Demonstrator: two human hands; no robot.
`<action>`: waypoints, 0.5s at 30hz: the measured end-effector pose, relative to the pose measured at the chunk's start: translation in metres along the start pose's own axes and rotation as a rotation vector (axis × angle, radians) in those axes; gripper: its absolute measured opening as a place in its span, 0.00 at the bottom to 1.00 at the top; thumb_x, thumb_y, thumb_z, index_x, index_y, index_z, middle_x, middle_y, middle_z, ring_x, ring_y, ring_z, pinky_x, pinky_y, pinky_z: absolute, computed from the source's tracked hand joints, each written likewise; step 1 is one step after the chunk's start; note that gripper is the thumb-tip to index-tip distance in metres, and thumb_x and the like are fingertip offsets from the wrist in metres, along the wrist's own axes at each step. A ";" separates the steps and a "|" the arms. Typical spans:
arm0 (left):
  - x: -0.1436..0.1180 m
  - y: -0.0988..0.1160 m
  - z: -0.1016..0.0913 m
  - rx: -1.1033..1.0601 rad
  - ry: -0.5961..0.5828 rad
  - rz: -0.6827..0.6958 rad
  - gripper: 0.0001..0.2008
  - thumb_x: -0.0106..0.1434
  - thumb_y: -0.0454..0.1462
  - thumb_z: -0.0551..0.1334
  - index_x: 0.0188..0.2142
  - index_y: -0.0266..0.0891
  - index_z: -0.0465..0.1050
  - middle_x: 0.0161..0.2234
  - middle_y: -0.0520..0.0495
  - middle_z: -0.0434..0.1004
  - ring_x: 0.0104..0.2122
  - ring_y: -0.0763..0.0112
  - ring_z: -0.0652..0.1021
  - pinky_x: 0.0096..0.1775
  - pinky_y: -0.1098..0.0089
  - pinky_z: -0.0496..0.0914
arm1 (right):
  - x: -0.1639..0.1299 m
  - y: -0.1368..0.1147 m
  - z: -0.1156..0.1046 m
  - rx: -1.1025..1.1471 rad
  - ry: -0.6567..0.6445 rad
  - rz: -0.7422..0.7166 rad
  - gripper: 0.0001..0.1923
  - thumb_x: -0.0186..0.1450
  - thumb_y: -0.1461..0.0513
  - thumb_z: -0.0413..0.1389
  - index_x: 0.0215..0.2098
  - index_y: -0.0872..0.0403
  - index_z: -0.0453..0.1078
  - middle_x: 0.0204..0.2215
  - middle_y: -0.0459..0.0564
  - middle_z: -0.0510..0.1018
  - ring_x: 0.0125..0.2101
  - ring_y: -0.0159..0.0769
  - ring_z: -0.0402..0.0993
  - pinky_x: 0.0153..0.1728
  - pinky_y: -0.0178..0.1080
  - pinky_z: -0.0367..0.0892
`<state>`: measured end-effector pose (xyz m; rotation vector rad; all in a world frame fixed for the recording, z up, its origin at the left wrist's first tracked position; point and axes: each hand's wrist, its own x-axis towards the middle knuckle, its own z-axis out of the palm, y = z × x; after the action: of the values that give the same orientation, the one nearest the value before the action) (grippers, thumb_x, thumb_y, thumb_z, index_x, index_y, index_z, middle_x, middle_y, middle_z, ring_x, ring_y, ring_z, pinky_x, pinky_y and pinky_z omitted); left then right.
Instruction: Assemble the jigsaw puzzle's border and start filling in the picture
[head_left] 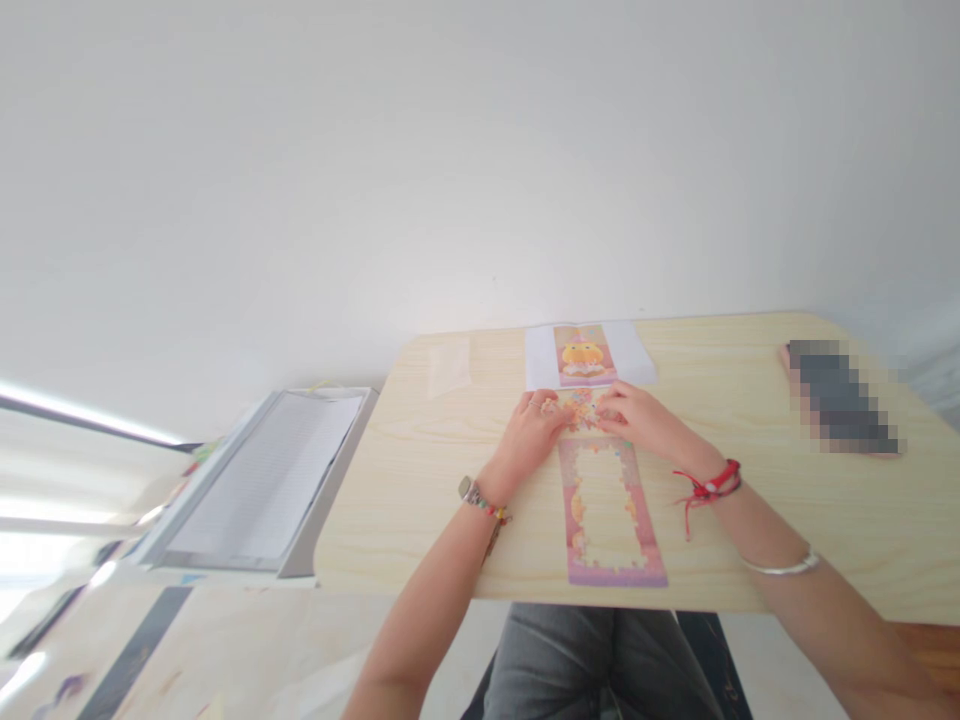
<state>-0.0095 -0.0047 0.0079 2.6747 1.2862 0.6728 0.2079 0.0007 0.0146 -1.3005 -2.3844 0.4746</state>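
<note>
Head view: both hands rest on a small cluster of puzzle pieces (583, 408) on the worktop (405, 480). Left hand (529, 432) touches the cluster's left edge, fingers curled; right hand (641, 418) covers its right edge, fingers pressing down flat. Whether either hand grips a piece cannot be told. Puzzle frame (609, 510), its centre unfilled, lies just nearer the person than the cluster. Reference sheet (585, 355) lies just beyond the cluster. A tray of papers (262, 485) stands left of the worktop.
</note>
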 end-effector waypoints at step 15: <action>-0.004 -0.016 0.000 -0.035 0.134 -0.123 0.10 0.60 0.31 0.59 0.39 0.43 0.74 0.47 0.44 0.65 0.47 0.62 0.66 0.49 0.57 0.67 | 0.018 -0.035 0.009 -0.139 0.082 -0.021 0.07 0.60 0.61 0.55 0.27 0.55 0.72 0.30 0.52 0.68 0.31 0.38 0.67 0.33 0.40 0.63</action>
<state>-0.0229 0.0027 0.0023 2.5365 1.4427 0.8622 0.1698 -0.0026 0.0262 -1.3254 -2.3967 0.2481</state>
